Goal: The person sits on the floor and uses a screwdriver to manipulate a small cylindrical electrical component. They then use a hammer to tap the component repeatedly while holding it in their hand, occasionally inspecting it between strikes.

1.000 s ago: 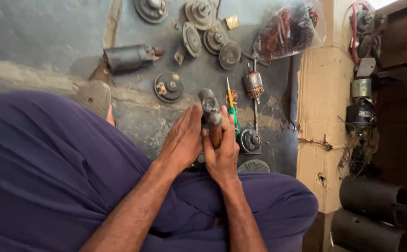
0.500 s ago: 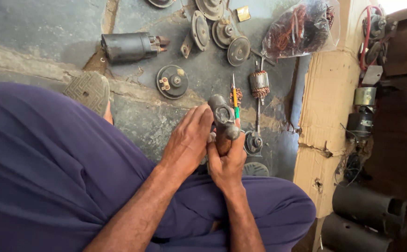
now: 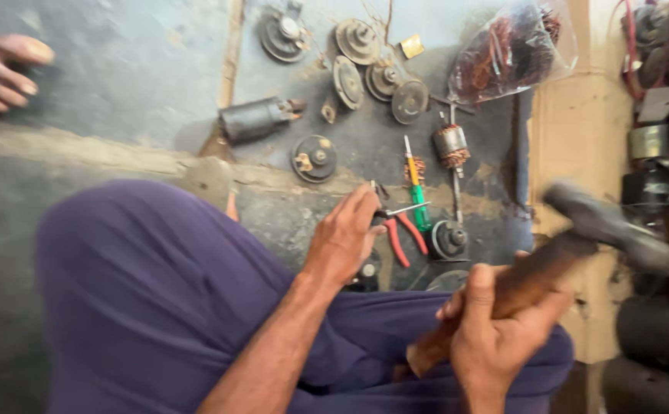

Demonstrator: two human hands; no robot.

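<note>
A: What is in the right hand?

B: A hammer with a brown wooden handle and a dark metal head. The grip is closed round the lower handle, thumb along the wood. The hammer slants up to the right, its blurred head over the edge of the tan board, above the person's purple-clad lap.

A: And the left hand?

B: It reaches down to the floor, fingers curled over the joint of a pair of red-handled pliers. The grip looks closed on them, though the fingertips hide the contact. A small dark part sits under the palm; I cannot tell what it is.

A: What lies around the pliers?

B: Just beside them, a green and yellow screwdriver, and a motor armature with copper windings, its shaft running down to a round dark housing. Farther out on the grey floor lie a cylindrical motor body and several round end caps. A clear bag of copper windings sits at the top right.

A: Anyone else?

B: Another person's toes show at the top left edge, well apart.
</note>
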